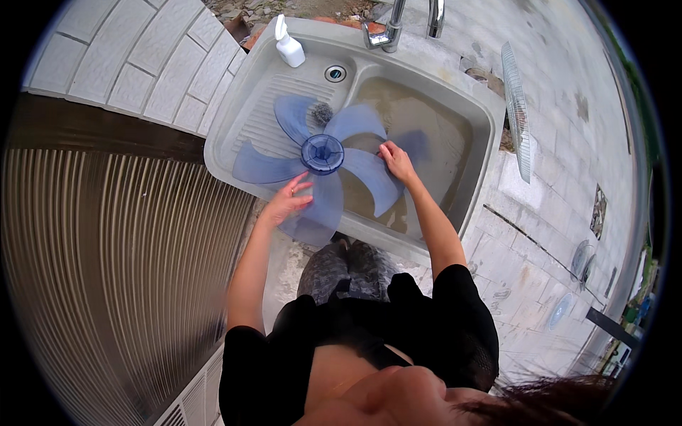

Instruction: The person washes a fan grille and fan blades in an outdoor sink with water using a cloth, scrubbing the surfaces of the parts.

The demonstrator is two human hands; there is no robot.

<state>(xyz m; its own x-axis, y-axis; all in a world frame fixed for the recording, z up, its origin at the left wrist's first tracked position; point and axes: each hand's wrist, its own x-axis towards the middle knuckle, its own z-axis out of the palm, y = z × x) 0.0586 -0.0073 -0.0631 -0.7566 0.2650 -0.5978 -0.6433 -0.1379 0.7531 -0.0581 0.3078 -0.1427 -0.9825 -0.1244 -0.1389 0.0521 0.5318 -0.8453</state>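
A translucent blue fan blade (323, 153), with several wide petals around a round hub, is held over the near part of the sink (476, 206). My left hand (285, 201) grips it by the near petal close to the hub, its fingers partly spread along the plastic. On the other side my right hand (398, 162) pinches the edge of a right petal between thumb and fingers. A grey scouring ball (322, 113) shows between two far petals, over the ribbed drainboard. Beside my right hand, a dark blue patch shows in the basin; whether it is a shadow or a part, I cannot tell.
Cloudy brown water (440, 117) stands in the right basin. A white spray bottle (290, 46) stands at the sink's far left, near a drain (335, 73). The chrome faucet (387, 35) rises behind. A wire fan grille (517, 113) stands upright on the right; corrugated panelling (128, 270) lies left.
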